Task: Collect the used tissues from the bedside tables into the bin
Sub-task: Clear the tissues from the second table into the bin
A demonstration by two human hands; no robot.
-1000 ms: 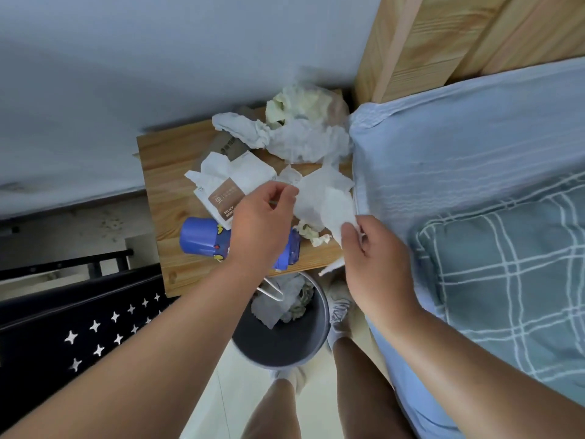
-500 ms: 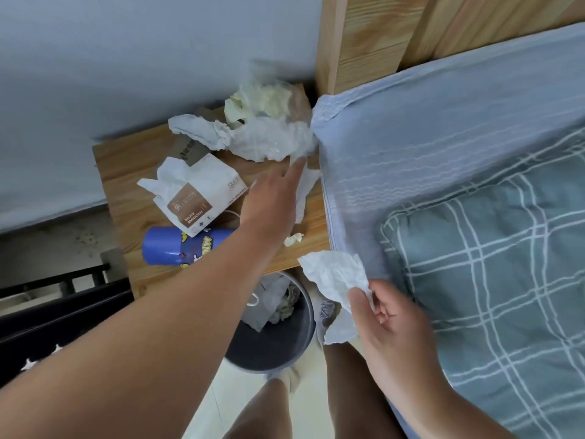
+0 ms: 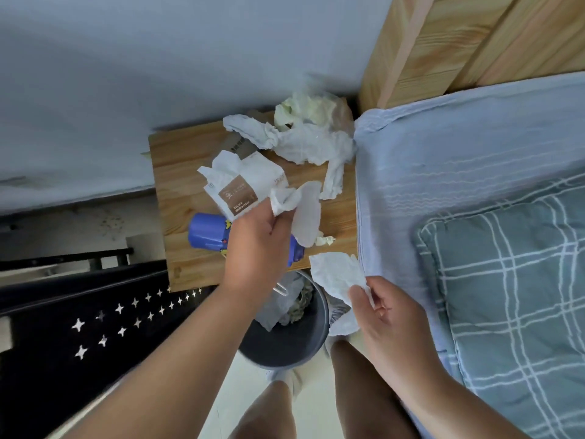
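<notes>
A wooden bedside table [image 3: 177, 172] holds crumpled white tissues [image 3: 310, 144] at its far right corner, with a yellowish wad [image 3: 304, 106] behind them. My left hand [image 3: 256, 245] is over the table's front, shut on a white tissue [image 3: 304, 210] lifted off the top. My right hand [image 3: 389, 315] is lower, beside the bed, shut on another crumpled tissue [image 3: 335, 274]. The grey bin [image 3: 285, 350] stands on the floor below the table's front edge, with tissues inside. A small scrap [image 3: 324, 240] lies near the table's front.
A tissue pack [image 3: 243, 188] and a blue bottle [image 3: 205, 231] lie on the table. The bed [image 3: 459, 172] with a checked pillow [image 3: 512, 286] is on the right, a wooden headboard [image 3: 443, 42] behind it. A black starred rack [image 3: 95, 327] stands at left. My legs are below the bin.
My left hand, which was reaching flat to the table's right side, has closed on a tissue and pulled back toward the front. My right hand still holds its tissue near the bin.
</notes>
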